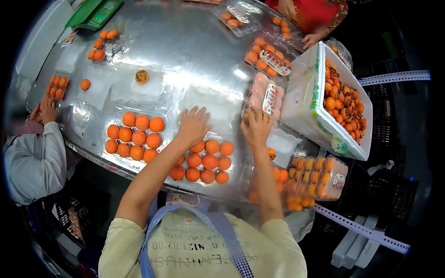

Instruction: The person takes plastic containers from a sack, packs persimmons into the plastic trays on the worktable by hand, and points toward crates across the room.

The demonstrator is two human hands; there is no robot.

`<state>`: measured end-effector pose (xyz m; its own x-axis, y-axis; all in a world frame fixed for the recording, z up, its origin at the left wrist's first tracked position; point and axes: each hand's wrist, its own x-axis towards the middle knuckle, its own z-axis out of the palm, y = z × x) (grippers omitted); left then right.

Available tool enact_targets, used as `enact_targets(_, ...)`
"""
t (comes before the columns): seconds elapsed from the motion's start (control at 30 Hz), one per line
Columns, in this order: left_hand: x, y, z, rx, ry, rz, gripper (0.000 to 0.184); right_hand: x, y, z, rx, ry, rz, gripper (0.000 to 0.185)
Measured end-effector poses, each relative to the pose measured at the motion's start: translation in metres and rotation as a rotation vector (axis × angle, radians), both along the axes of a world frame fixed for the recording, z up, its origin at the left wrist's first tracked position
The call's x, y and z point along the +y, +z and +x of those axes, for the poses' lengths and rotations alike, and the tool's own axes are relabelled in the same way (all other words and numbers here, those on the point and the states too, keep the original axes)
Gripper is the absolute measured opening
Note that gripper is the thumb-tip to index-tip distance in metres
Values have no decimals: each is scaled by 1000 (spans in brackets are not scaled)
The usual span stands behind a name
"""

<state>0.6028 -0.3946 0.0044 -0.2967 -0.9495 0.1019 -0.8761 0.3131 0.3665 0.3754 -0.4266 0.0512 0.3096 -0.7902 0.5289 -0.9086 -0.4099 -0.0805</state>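
My left hand (193, 126), fingers spread, rests at the near edge of a clear clamshell's lid (209, 109) lined with white foam. That clamshell's near half holds rows of orange persimmons (210, 161), with part of them behind my left forearm. My right hand (256, 127) has its fingers bent over the near end of a closed persimmon box (261, 95), which bears a white label and shows pinkish fruit under a foam sheet. Left of my arm sits another open clamshell with persimmons (139, 137), and a single persimmon with its leafy top (142, 77) lies on its lid side.
A large white foam crate (303, 88) full of small persimmons tilts at the right. Stacked filled boxes (320, 178) stand by my right elbow. Labelled boxes (269, 55) lie further back. A green scale (95, 14) is at the far left. Co-workers' hands (46, 111) show left and upper right.
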Motion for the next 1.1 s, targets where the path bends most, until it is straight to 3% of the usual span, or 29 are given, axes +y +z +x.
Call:
enact_targets(0.4,-12,17,-34,-50,-37,154,45,5,-21,3,-21,-12,40,25)
enact_targets(0.6,-13,13,-23,141,-50,38,38,5,-23,3,-47,2,36,25)
enact_targets(0.7,-14,22,-13,96,73,-126,47,5,-23,3,-20,-15,55,25)
enact_targets(0.83,-31,28,4,93,354,-137,72,5,-25,4,-43,-21,45,26)
enact_targets(1.1,-62,6,14,165,281,12,70,4,-22,1,-48,-4,9,24)
